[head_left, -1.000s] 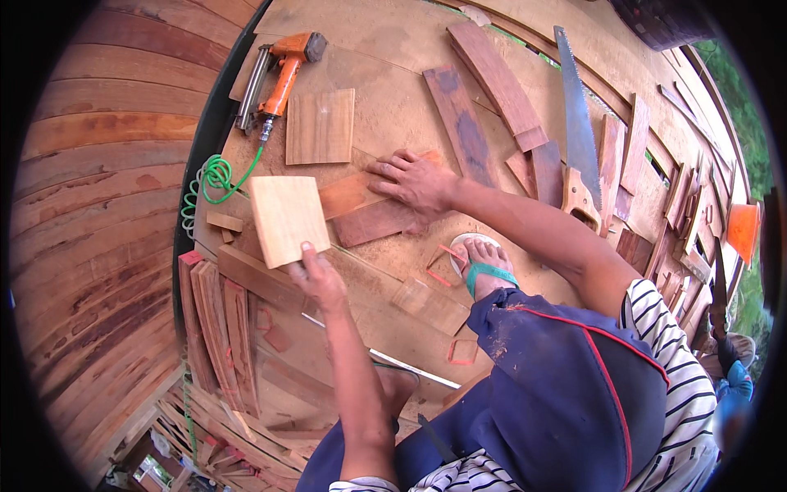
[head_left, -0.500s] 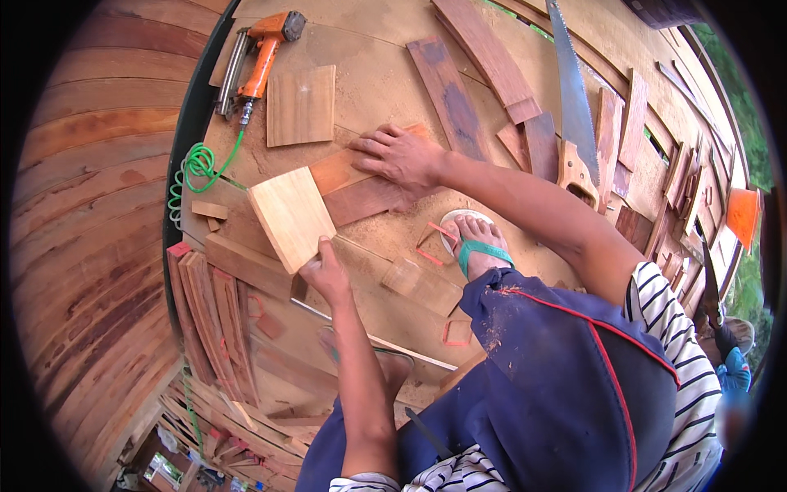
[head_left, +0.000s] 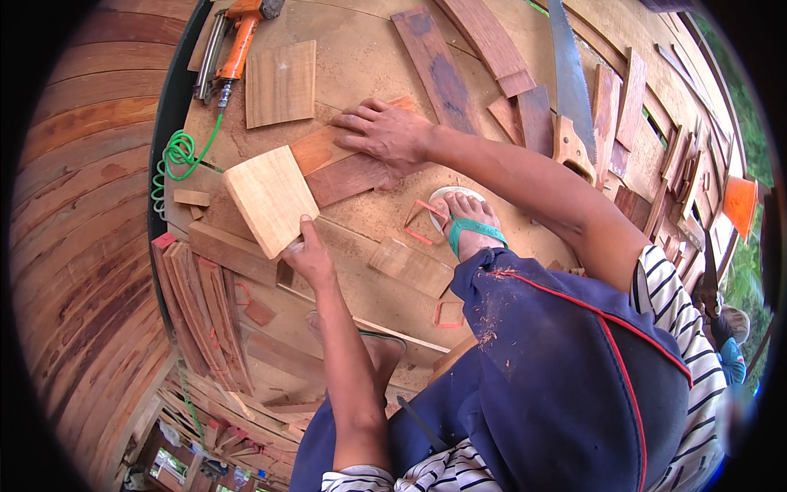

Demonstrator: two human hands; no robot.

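Observation:
My left hand (head_left: 310,256) is closed on the lower corner of a pale wooden board (head_left: 275,197), its thumb on the upper face. The squarish board is tilted, and its far side overlaps the end of an orange-brown board (head_left: 314,151). My right hand (head_left: 385,135) lies palm down across that orange-brown board, with the fingers stretched over it. Beside it, partly under the same hand, is a darker reddish board (head_left: 348,182). The underside of the right palm and its thumb are hidden.
An orange nail gun (head_left: 240,41) with a green coiled hose (head_left: 182,152) lies at the far left near a square board (head_left: 280,84). A handsaw (head_left: 572,98) lies among planks at the right. My sandalled foot (head_left: 471,221) stands close by. Sawdust covers the plywood.
The whole view has shifted, so the scene sits slightly farther left and up. Both hands keep nearly the same places on the boards.

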